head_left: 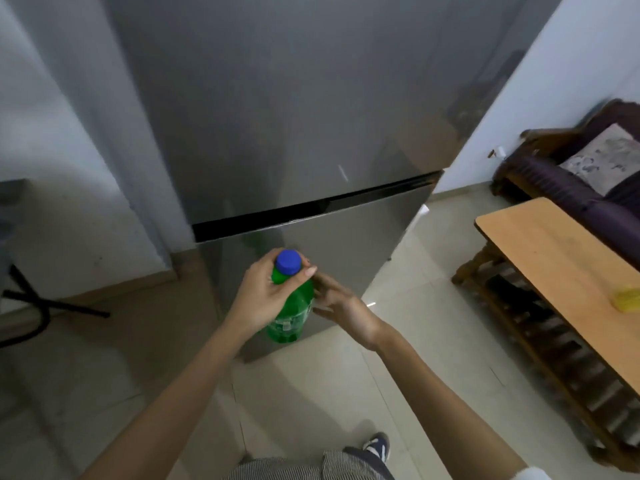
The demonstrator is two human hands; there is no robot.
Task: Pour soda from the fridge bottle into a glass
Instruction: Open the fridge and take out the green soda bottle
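Note:
A green soda bottle (292, 313) with a blue cap (288, 261) hangs upright in front of the grey fridge (277, 116), whose doors are closed. My left hand (259, 296) is wrapped around the bottle's neck just under the cap. My right hand (341, 306) sits at the bottle's right side with fingers spread, touching or nearly touching the body. No glass is in view.
A wooden table (561, 265) stands to the right, with a yellow object (627, 299) on it. Behind it is a dark sofa with a cushion (602, 157). A black stand's legs (41, 306) sit on the tiled floor at left.

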